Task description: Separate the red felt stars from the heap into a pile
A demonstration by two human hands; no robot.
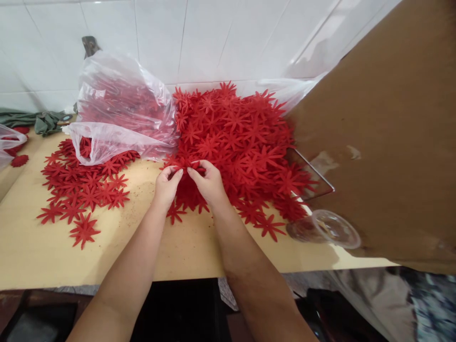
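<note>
Both my hands meet at the front edge of a large heap of red flower-shaped cutouts (235, 137). My left hand (168, 183) pinches one side of a red flower cutout (185, 167) between thumb and fingers. On its other side my right hand (205, 179) grips the same piece, thumb towards me. The fingertips behind the piece are partly hidden. A smaller pile of red flower cutouts (89, 190) lies on the table to the left, with a single one (84, 231) nearest me.
A clear plastic bag (124, 104) full of red pieces leans against the tiled wall (213, 38). At right stands a large brown cardboard sheet (384, 133), with a clear plastic cup (335, 229) on its side. Dark green cloth (50, 122) lies far left on the yellowish table (188, 256).
</note>
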